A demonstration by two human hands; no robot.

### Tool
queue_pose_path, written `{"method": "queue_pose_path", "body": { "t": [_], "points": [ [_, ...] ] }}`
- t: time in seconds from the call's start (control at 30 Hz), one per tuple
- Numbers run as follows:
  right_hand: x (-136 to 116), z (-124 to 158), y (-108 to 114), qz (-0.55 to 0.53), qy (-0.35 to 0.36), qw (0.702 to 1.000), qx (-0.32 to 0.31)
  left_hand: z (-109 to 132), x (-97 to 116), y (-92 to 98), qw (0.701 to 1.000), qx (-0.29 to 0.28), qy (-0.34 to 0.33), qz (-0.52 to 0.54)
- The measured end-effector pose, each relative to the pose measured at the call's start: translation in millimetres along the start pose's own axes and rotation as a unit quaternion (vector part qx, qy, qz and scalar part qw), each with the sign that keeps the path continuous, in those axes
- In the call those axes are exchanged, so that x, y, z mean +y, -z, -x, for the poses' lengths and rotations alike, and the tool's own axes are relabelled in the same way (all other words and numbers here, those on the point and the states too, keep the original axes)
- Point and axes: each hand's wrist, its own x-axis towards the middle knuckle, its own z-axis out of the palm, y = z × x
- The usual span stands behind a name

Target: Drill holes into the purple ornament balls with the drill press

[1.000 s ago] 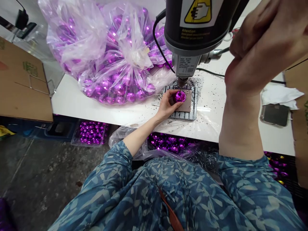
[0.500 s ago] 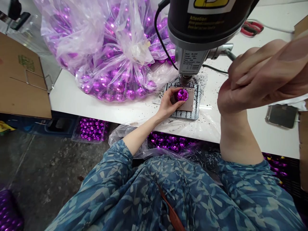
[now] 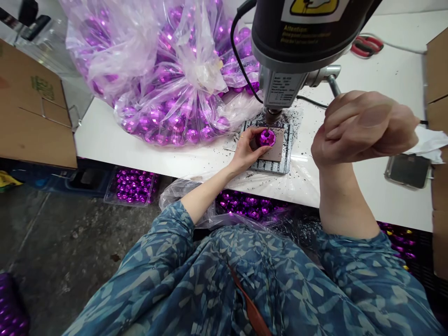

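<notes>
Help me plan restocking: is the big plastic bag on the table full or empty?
Not empty: many shiny purple balls show through the bulging plastic bag. Whether it is completely full, I cannot tell.

My top [image 3: 196,275]: blue cloth, leaning teal, printed all over with pale grey-green leaf or petal shapes, darker blue ones between. Soft gathers at front. Left sleeve [image 3: 168,233] and right sleeve [image 3: 357,256] in same print, loose, roughly elbow-length. Reddish-brown strip [image 3: 252,310] down my middle (strap or tie, cannot tell which), narrow above, wider below. Small gold-coloured ring [image 3: 241,136] on my left hand [image 3: 247,149].
</notes>
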Motion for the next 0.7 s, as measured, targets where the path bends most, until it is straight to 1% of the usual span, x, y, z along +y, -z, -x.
{"method": "queue_pose_path", "body": {
  "t": [0.17, 0.23, 0.3, 0.37, 0.47, 0.53, 0.57, 0.6, 0.63, 0.67, 0.7],
  "points": [
    [13.7, 11.4, 2.5, 0.018, 0.032, 0.999, -0.007, 1.1, 0.7, -1.2, 1.000, 0.012, 0.002, -0.004],
    [10.4, 14.2, 0.6, 0.027, 0.024, 0.999, -0.016, 1.7, 0.0, -1.8, 1.000, 0.016, 0.005, -0.008],
    [-0.4, 10.0, -3.4, 0.036, -0.001, 0.999, -0.026, 1.1, -1.8, -2.4, 1.000, 0.019, 0.006, -0.007],
    [-17.2, -5.6, -10.1, 0.046, -0.047, 0.998, -0.025, -1.2, -4.3, -3.2, 1.000, 0.016, 0.003, -0.005],
    [-44.3, -49.2, -24.1, 0.059, -0.136, 0.989, -0.013, -4.0, -5.4, -3.8, 1.000, 0.009, -0.009, -0.003],
    [-57.6, -80.6, -32.7, 0.051, -0.190, 0.979, -0.049, -0.1, 1.2, -1.2, 0.999, 0.033, -0.018, -0.029],
    [-62.0, -93.5, -35.9, 0.065, -0.245, 0.963, -0.090, 4.9, 7.9, 1.8, 0.997, 0.045, -0.025, -0.056],
    [-64.8, -103.4, -38.1, 0.074, -0.272, 0.954, -0.104, 12.1, 16.9, 6.3, 0.994, 0.041, -0.038, -0.090],
    [-66.1, -110.2, -39.4, 0.086, -0.297, 0.944, -0.115, 20.9, 27.7, 12.2, 0.990, 0.012, -0.058, -0.125],
    [-66.0, -114.0, -39.8, 0.095, -0.311, 0.938, -0.117, 30.4, 39.4, 19.3, 0.983, -0.042, -0.082, -0.159],
    [-64.7, -115.2, -39.3, 0.097, -0.311, 0.938, -0.120, 39.4, 50.9, 27.4, 0.969, -0.119, -0.110, -0.184]
  ]
}}
